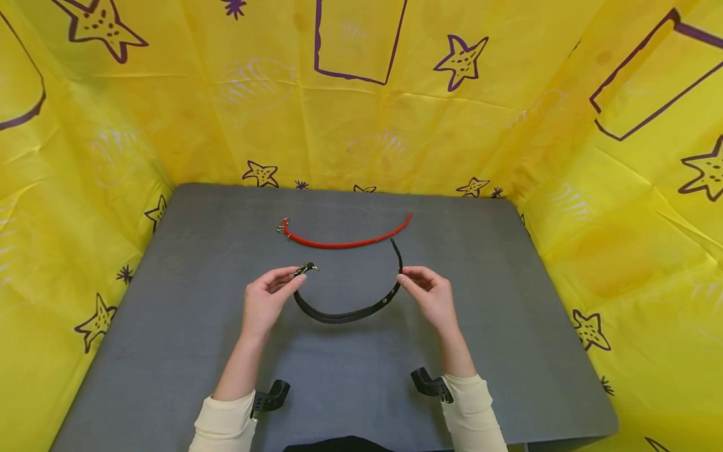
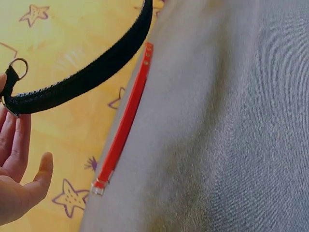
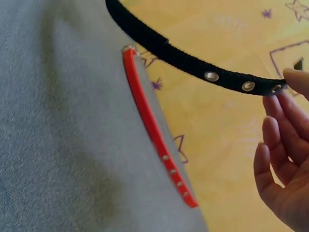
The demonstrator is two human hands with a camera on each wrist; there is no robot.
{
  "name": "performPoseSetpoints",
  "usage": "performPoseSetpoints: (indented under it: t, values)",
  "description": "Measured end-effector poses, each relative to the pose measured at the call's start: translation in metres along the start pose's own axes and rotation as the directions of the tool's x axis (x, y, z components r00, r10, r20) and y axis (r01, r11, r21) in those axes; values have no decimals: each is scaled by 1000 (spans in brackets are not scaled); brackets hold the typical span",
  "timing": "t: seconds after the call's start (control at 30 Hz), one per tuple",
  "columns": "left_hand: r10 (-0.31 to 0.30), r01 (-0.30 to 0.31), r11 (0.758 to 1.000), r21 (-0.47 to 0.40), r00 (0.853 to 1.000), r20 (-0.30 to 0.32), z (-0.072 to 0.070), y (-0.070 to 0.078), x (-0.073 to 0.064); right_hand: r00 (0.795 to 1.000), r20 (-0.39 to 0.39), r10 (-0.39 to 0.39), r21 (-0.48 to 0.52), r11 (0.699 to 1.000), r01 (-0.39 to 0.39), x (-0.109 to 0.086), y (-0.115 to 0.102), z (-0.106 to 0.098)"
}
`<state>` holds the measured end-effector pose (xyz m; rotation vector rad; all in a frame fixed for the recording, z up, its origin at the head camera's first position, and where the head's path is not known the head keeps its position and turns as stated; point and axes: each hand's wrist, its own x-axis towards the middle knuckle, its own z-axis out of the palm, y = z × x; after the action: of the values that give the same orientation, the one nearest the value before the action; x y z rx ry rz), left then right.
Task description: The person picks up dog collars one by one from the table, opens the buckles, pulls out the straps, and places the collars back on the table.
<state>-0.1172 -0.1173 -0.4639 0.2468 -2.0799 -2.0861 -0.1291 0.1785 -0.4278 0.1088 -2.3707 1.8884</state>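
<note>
A black collar (image 1: 341,317) is held above the table between both hands, its middle sagging toward the person. The left hand (image 1: 267,300) pinches its buckle end, where a metal D-ring (image 2: 20,69) shows in the left wrist view. Near the other end, the right hand (image 1: 432,296) pinches the strap by its metal eyelets (image 3: 248,86), and the black tip sticks out past the fingers. Beyond the hands a red collar (image 1: 344,245) lies curved on the table, its buckle (image 2: 98,188) at the left and its holes (image 3: 173,171) toward the right end.
The grey table (image 1: 480,263) is enclosed at the back and sides by yellow cloth (image 1: 198,113) with purple drawings. Black wrist mounts (image 1: 272,397) sit at both cuffs. A dark shape (image 1: 339,444) shows at the table's near edge.
</note>
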Motion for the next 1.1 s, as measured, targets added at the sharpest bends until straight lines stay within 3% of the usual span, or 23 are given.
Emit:
performPoseSetpoints:
  t: [0.17, 0.33, 0.6, 0.87, 1.0, 1.1]
  values:
    - [-58, 57, 998, -18, 997, -51, -7, -5, 3, 991, -60, 123, 135, 984, -114, 6, 24, -5]
    - [-137, 131, 989, -72, 987, -89, -13, -11, 5, 967, -119, 226, 237, 952, -194, 15, 54, -9]
    - [-274, 255, 956, -148, 953, -130, -22, -22, 12, 921, -170, 351, 324, 902, -284, 22, 76, -18]
    - [-288, 252, 938, -239, 949, -128, -24, -32, 17, 896, -158, 415, 462, 833, -305, 25, 93, -20]
    - [-285, 242, 936, -255, 947, -147, -25, -40, 20, 883, -155, 443, 463, 822, -331, 25, 99, -22]
    - [-296, 257, 941, -221, 941, -165, -25, -45, 23, 870, -160, 467, 435, 824, -363, 26, 103, -23]
